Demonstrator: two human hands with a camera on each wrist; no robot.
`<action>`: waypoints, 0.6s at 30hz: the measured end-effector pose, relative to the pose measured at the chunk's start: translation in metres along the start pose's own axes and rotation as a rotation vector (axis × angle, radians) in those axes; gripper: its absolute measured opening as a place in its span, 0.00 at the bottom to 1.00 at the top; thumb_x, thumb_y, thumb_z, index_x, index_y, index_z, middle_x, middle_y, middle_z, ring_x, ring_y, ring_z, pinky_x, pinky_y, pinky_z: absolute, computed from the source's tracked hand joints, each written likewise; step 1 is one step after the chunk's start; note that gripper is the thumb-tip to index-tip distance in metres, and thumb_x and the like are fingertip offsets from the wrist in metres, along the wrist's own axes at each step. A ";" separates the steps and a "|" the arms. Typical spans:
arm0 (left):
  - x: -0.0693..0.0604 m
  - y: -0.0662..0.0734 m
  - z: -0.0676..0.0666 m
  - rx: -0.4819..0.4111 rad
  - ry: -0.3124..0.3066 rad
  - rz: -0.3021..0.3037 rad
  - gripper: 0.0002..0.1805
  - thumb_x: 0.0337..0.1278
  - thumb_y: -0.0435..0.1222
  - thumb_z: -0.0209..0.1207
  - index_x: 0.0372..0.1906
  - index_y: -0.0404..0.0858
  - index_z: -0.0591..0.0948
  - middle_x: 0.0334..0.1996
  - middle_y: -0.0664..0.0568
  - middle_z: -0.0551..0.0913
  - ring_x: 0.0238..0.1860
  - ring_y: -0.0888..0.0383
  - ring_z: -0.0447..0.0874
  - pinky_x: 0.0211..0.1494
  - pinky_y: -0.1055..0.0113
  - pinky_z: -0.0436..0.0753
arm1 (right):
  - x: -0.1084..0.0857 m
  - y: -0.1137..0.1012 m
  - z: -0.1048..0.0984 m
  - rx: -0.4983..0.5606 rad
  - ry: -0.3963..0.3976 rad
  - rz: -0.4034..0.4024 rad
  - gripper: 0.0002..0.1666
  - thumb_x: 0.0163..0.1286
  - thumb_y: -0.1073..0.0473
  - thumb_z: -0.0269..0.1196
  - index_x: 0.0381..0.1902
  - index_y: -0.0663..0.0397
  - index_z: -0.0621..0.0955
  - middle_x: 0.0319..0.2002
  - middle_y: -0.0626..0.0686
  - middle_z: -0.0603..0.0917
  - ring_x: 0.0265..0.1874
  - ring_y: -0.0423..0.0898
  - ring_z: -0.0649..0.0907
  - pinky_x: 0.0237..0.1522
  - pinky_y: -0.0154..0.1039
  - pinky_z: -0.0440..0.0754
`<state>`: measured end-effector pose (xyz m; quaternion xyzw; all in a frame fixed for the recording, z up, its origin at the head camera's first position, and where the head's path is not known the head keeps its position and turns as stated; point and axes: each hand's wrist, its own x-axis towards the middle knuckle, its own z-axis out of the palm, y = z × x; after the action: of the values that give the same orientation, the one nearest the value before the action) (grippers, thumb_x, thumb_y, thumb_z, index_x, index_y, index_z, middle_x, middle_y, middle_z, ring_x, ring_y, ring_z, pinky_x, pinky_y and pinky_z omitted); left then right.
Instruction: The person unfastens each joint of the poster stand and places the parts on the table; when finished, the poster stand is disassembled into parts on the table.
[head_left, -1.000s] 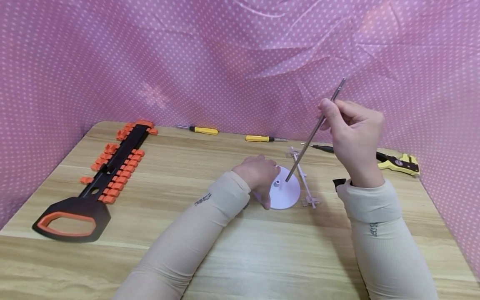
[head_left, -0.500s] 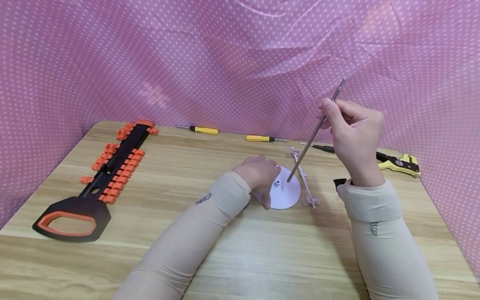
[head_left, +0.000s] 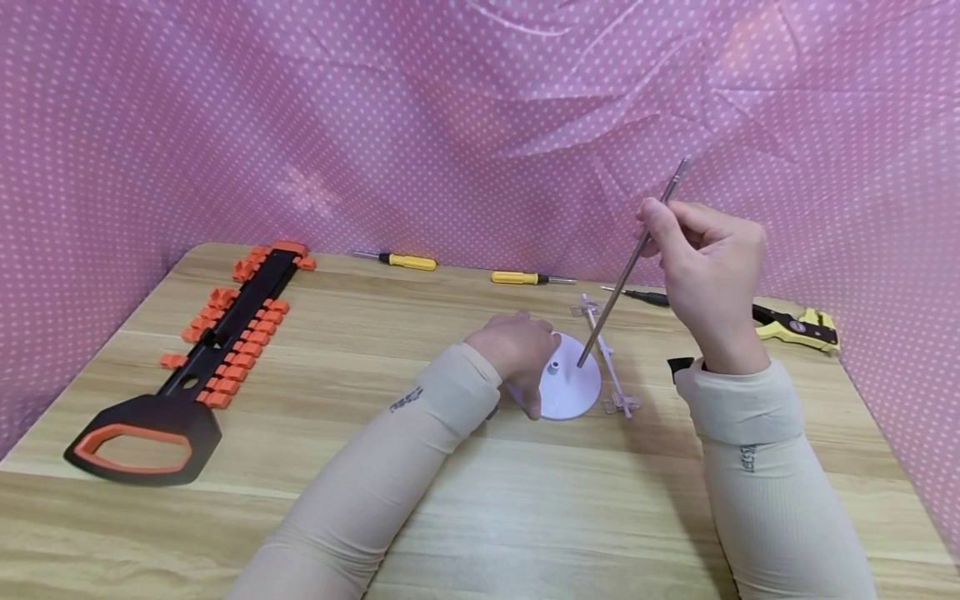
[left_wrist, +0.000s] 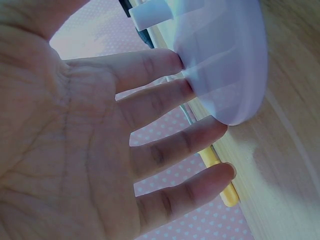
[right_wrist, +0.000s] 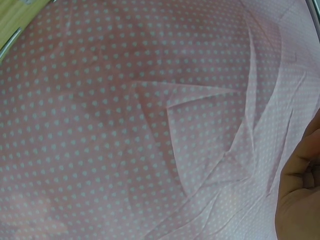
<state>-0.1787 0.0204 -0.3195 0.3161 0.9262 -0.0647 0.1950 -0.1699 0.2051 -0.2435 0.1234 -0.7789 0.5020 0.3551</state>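
Observation:
A round white base (head_left: 573, 392) with a short raised peg near its middle lies on the table. My left hand (head_left: 517, 354) rests on its left side, with the thumb toward the near edge. In the left wrist view, nearly straight fingers (left_wrist: 160, 102) touch the rim of the base (left_wrist: 230, 60). My right hand (head_left: 716, 271) pinches a slim metal rod (head_left: 626, 271) near its upper end. The rod slants down to the left, and its lower tip appears over the base, right of the peg; contact cannot be told. Only part of that hand (right_wrist: 302, 200) shows in the right wrist view.
A white bar with clear clips (head_left: 606, 354) lies right of the base. Two yellow-handled screwdrivers (head_left: 411, 262) and yellow-black wire strippers (head_left: 798, 327) line the back. A black rack with orange clips (head_left: 225, 321) lies left. A pink dotted cloth (head_left: 450, 125) hangs behind.
The rod's lower tip has shifted slightly to the right over the base, while its upper end has tipped slightly left. My left hand and the base stay put.

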 end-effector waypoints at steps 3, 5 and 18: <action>0.000 0.000 0.000 -0.002 0.000 0.000 0.61 0.38 0.61 0.82 0.81 0.47 0.68 0.81 0.53 0.68 0.76 0.46 0.69 0.76 0.50 0.76 | 0.001 0.000 0.000 -0.002 0.000 0.014 0.14 0.74 0.57 0.69 0.30 0.60 0.93 0.18 0.31 0.86 0.15 0.32 0.81 0.17 0.26 0.68; 0.000 0.000 0.000 -0.007 -0.002 -0.001 0.62 0.39 0.61 0.82 0.81 0.47 0.68 0.81 0.53 0.67 0.77 0.45 0.68 0.77 0.49 0.75 | 0.001 0.000 0.000 -0.005 0.001 0.021 0.14 0.74 0.57 0.69 0.30 0.59 0.93 0.18 0.31 0.86 0.15 0.32 0.81 0.16 0.26 0.68; 0.000 0.000 0.000 -0.023 -0.004 -0.005 0.62 0.39 0.60 0.82 0.82 0.47 0.67 0.82 0.53 0.67 0.78 0.45 0.67 0.78 0.48 0.73 | 0.001 0.002 -0.001 -0.025 -0.003 0.038 0.15 0.74 0.57 0.70 0.33 0.63 0.93 0.18 0.31 0.85 0.14 0.32 0.80 0.17 0.26 0.67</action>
<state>-0.1787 0.0205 -0.3193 0.3115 0.9272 -0.0554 0.2005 -0.1715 0.2070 -0.2435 0.1049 -0.7877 0.4989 0.3459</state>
